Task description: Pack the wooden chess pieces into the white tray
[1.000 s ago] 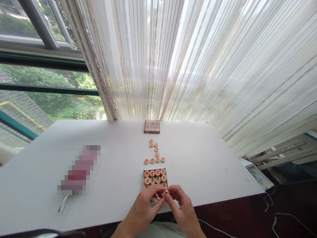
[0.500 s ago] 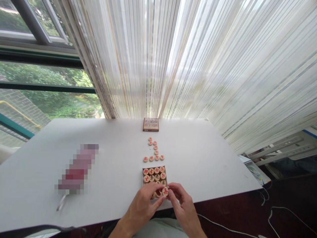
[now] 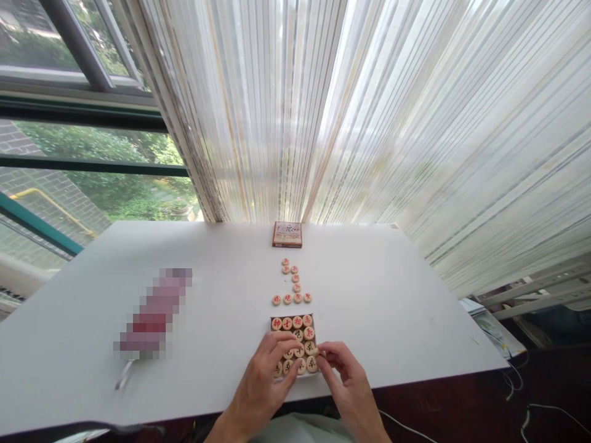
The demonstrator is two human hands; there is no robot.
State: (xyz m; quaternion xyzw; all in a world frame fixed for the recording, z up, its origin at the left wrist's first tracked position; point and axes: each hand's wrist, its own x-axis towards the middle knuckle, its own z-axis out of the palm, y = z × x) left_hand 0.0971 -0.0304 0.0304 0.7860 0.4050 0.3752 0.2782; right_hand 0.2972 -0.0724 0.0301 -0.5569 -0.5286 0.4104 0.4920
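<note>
Nearest the front edge of the worktop (image 3: 392,295), a shallow cardboard tray (image 3: 271,318) packed with round wooden xiangqi pieces (image 3: 298,321) lies under both hands. The left hand (image 3: 268,378) rests open on the tray's near left part, fingers spread flat over several discs. The right hand (image 3: 348,378) sits at the tray's near right corner with fingers curled and tips against the corner disc; I cannot tell whether it pinches that disc or merely touches it. Just beyond the tray lies a row of four loose pieces (image 3: 292,298), and past that a small cluster (image 3: 292,272). Farther beyond the tray, by the striped curtain (image 3: 392,123), lies the box lid (image 3: 287,234). Well left of the tray is a blurred reddish object (image 3: 154,311). The tray is close to the edge, so I judge a careless push could slide it off. Uneven pressure could also pop a tightly packed disc out of line.
</note>
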